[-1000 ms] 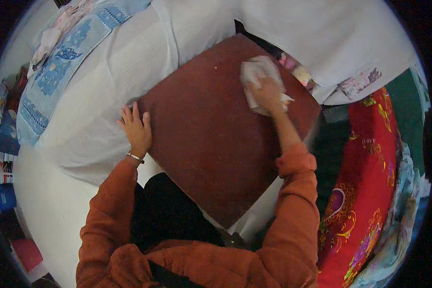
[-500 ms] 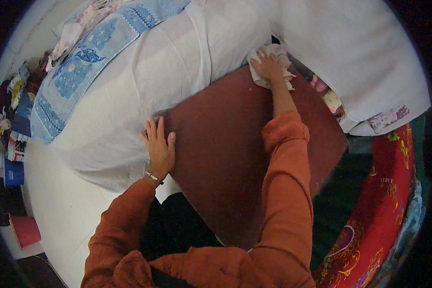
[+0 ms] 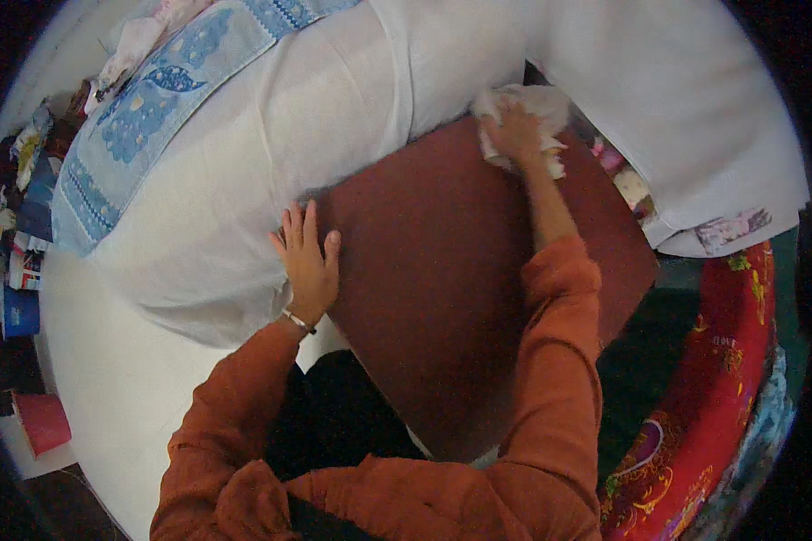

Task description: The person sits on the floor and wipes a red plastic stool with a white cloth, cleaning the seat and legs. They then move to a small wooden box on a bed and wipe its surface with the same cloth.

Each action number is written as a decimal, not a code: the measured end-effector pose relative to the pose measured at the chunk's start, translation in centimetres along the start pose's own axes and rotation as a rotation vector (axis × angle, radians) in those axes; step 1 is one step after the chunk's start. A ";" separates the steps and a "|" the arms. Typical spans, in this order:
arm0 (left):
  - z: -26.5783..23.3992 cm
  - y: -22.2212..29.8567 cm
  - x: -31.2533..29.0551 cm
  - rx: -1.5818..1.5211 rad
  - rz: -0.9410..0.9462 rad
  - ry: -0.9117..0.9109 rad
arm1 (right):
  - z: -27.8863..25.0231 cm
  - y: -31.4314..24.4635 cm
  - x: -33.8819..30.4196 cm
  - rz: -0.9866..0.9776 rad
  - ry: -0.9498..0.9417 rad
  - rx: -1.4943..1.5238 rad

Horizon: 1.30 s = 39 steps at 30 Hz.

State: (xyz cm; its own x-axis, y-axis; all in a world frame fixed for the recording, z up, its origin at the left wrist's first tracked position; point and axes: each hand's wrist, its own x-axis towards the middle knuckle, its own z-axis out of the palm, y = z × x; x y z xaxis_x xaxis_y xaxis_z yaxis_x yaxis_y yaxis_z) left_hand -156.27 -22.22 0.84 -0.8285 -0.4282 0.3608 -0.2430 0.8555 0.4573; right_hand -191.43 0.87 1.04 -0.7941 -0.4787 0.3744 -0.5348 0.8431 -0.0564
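Note:
A reddish-brown flat square tabletop (image 3: 433, 270) lies in front of me, one corner pointing toward my body. My right hand (image 3: 517, 135) presses a crumpled white cloth (image 3: 550, 108) onto its far corner, with the fingers over the fabric. Some of the cloth sticks out around the palm and wrist. At the tabletop's left corner rests my left hand (image 3: 310, 278), its fingers stretched out and holding nothing. A thin bracelet (image 3: 298, 320) circles the left wrist.
White sheeting (image 3: 334, 81) covers a bulky shape along the far left edge, with a blue patterned cloth (image 3: 153, 108) over it. Another white cover (image 3: 686, 108) hangs at the far right. A red patterned roll (image 3: 695, 424) lies right; a red container (image 3: 42, 422) stands left.
My right hand and the white cloth have shifted slightly to the right at the far corner. The left hand stays at the left corner, and the whole view has shifted a little.

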 end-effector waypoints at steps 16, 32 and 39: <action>-0.2 -0.3 -0.1 -0.304 0.011 0.183 | -4.7 -19.2 -12.1 -0.468 -0.027 0.266; -1.1 -0.6 0.0 -0.259 -0.030 0.035 | 2.8 4.5 6.9 0.388 -0.215 -0.115; -1.7 -0.4 -0.3 -0.236 -0.053 0.026 | 2.8 3.9 7.7 0.400 -0.300 -0.128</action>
State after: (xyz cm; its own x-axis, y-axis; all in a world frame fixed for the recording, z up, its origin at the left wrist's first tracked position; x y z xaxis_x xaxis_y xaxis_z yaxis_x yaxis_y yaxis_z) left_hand -155.03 -22.91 1.88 -0.8037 -0.4806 0.3509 -0.1583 0.7411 0.6524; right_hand -200.44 -0.21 1.07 -0.9872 -0.1459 0.0641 -0.1475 0.9889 -0.0201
